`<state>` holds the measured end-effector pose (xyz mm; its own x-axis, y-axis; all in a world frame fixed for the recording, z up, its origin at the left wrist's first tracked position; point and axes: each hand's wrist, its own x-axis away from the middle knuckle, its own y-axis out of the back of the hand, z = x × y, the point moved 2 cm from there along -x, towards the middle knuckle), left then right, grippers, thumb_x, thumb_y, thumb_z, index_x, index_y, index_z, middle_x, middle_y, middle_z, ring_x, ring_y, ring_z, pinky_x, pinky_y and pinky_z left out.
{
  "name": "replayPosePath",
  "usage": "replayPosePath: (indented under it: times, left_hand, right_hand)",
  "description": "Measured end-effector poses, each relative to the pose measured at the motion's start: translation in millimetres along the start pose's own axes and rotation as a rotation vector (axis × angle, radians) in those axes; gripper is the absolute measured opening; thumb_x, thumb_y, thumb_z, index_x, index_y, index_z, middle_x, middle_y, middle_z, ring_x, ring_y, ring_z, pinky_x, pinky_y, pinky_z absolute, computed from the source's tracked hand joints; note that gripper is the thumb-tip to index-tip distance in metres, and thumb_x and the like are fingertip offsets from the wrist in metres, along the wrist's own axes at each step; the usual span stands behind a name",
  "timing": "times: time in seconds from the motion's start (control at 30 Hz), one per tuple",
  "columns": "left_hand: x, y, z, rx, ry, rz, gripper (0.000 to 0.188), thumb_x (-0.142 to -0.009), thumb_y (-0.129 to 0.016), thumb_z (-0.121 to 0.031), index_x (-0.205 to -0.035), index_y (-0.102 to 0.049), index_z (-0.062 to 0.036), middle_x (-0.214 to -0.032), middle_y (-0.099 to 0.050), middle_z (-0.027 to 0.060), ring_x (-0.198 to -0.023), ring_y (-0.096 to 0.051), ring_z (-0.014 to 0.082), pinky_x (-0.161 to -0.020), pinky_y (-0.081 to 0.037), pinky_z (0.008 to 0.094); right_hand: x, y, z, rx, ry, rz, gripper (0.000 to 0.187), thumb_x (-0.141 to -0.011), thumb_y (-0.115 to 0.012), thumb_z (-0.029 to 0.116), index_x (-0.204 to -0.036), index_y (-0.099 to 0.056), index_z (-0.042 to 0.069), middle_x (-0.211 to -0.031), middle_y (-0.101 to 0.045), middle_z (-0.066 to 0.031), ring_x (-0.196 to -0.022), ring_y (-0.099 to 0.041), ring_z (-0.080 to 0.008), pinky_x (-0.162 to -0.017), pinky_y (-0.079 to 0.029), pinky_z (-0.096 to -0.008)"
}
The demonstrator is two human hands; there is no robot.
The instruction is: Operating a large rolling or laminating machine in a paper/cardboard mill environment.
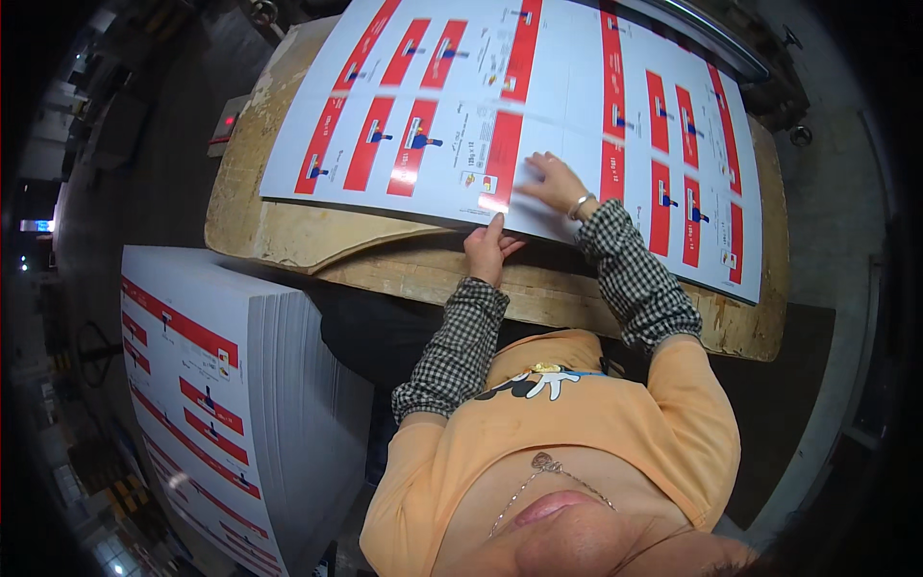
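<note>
A large white printed sheet [567,115] with red blocks and small blue figures lies on a worn wooden board [423,279]. My left hand [486,252] is at the sheet's near edge, its thumb on top and its fingers at the rim, partly hidden below; it appears to pinch the edge. Farther in and to the right, my right hand [558,185] rests on the sheet's white middle strip with its fingers apart and nothing in them. Whether more sheets lie under the top one is hard to make out.
To the left of the board stands a tall stack of similar printed sheets [288,356]. A machine with a metal bar [716,38] borders the board's far right side. A dark mat [798,413] lies on the floor at right.
</note>
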<state>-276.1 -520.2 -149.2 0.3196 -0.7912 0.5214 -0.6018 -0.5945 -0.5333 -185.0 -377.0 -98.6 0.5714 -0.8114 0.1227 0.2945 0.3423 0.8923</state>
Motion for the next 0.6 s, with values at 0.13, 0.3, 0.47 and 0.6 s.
replayPosePath:
  times: [0.13, 0.3, 0.47, 0.6]
  left_hand:
    - [1.5, 0.5, -4.2, 0.001, -0.015, 0.03, 0.023, -0.082, -0.053, -0.018, -0.088, -0.05, 0.0038, -0.082, -0.057, 0.012, -0.07, -0.059, 0.0201, -0.061, -0.051, 0.0317]
    - [8.7, 0.2, -9.8, 0.133, 0.019, 0.286, 0.021, -0.08, -0.053, -0.009, -0.094, -0.052, 0.0061, -0.09, -0.058, 0.0149, -0.085, -0.058, 0.0233, -0.074, -0.048, 0.0377]
    - [3.1, 2.9, -3.5, 0.115, -0.007, 0.143, 0.024, -0.083, -0.047, -0.01, -0.102, -0.05, 0.0036, -0.095, -0.057, 0.0143, -0.086, -0.058, 0.025, -0.077, -0.048, 0.0412]
    - [-3.6, 1.7, 1.2, 0.105, 0.049, -0.026, 0.024, -0.082, -0.043, -0.007, -0.102, -0.049, 0.0045, -0.093, -0.057, 0.0149, -0.085, -0.058, 0.0271, -0.074, -0.05, 0.0415]
  right_hand:
    - [48.2, -16.4, 19.5, 0.321, 0.251, 0.083, 0.081, -0.06, -0.068, 0.041, -0.125, -0.033, 0.009, -0.132, -0.027, -0.018, -0.122, -0.022, -0.0404, -0.093, -0.024, -0.0563]
    - [42.8, 10.9, 15.1, 0.075, 0.267, 0.155, 0.054, -0.064, -0.062, 0.029, -0.11, -0.049, 0.003, -0.115, -0.045, -0.0201, -0.111, -0.038, -0.0339, -0.087, -0.036, -0.0408]
    - [35.4, 57.1, 22.5, -0.349, 0.23, 0.079, 0.026, -0.069, -0.053, 0.015, -0.087, -0.059, -0.002, -0.088, -0.059, -0.0198, -0.075, -0.06, -0.0272, -0.068, -0.047, -0.031]
    - [45.4, 59.4, 33.8, -0.474, 0.205, 0.115, 0.033, -0.068, -0.057, 0.01, -0.097, -0.056, -0.006, -0.109, -0.053, -0.02, -0.1, -0.053, -0.0252, -0.086, -0.041, -0.0292]
